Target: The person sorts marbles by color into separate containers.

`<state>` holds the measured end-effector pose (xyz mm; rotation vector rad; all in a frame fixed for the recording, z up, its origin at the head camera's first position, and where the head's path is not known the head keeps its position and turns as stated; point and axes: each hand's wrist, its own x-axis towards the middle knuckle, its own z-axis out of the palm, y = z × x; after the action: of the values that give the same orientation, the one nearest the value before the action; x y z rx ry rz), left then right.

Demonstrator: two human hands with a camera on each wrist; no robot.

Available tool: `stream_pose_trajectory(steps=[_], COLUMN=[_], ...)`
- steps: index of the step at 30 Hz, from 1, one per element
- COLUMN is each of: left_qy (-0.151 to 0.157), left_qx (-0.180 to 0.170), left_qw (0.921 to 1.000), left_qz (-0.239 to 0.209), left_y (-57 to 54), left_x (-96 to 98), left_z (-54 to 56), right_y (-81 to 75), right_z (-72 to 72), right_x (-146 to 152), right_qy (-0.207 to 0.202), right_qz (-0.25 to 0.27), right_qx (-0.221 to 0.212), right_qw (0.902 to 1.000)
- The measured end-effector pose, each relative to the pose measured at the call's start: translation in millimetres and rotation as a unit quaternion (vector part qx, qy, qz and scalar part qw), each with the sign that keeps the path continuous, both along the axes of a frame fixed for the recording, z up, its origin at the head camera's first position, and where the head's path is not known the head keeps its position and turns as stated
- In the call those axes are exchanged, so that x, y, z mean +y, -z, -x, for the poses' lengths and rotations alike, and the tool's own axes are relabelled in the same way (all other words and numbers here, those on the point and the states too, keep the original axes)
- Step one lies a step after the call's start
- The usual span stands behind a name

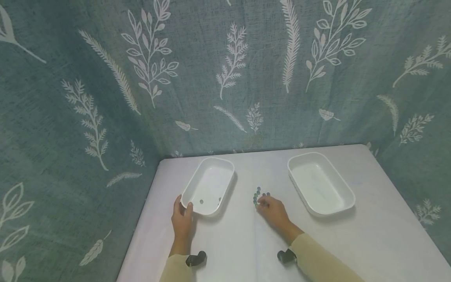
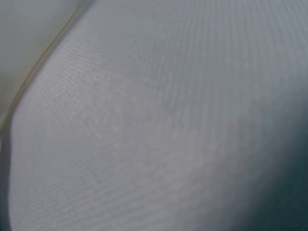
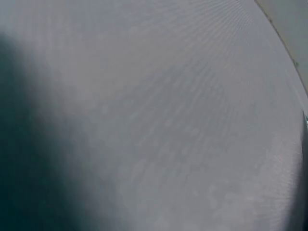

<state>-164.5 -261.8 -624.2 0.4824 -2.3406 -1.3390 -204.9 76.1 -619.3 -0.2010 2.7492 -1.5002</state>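
Note:
In the head view my left hand (image 1: 182,222) grips the near left corner of a white rectangular tray (image 1: 230,182), thumb over the rim and fingers along the outer side. Two small marbles (image 1: 201,201) show inside this tray, near its close end. To the right, several blue-green glass marbles (image 1: 255,195) lie in a loose cluster on the white table. My right hand (image 1: 276,213) is at this cluster, index finger and thumb bent among the marbles; I cannot tell whether a marble is pinched between them.
A second white tray (image 1: 318,188), with no marbles visible in it, stands to the right of the cluster. The white-covered table (image 1: 239,250) meets a green leaf-patterned curtain (image 1: 197,78) at its back and left. Both wrist views show mostly blurred tablecloth and a tray edge.

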Motion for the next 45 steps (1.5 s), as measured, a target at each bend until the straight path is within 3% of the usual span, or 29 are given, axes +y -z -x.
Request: stream_pose_trajectory(steps=[11,27,37,45], left_qy=[-0.005,-0.016,-0.012,-0.011], left_qx=[0.000,-0.005,-0.010,-0.012], left_qw=[1.0000,0.9997,0.9999,0.9999], left_qz=[0.005,0.016,0.000,0.004], left_y=[1.2,1.9,2.5,-3.3], left_x=[1.0,1.5,1.1,3.4], left_z=[-3.4,0.8,0.2,-3.0], right_y=[0.3,1.2,8.1,2.4], right_z=[-1.7,1.9,4.9,3.7], right_x=[-4.1,-4.0,-1.1,2.1], right_qy=[-0.010,-0.019,-0.029,-0.031], right_qz=[-0.066,-0.094,-0.088,-0.026], right_qx=[0.016,0.043,0.047,0.020], right_qw=[0.9976,0.9945,0.9945,0.9990])
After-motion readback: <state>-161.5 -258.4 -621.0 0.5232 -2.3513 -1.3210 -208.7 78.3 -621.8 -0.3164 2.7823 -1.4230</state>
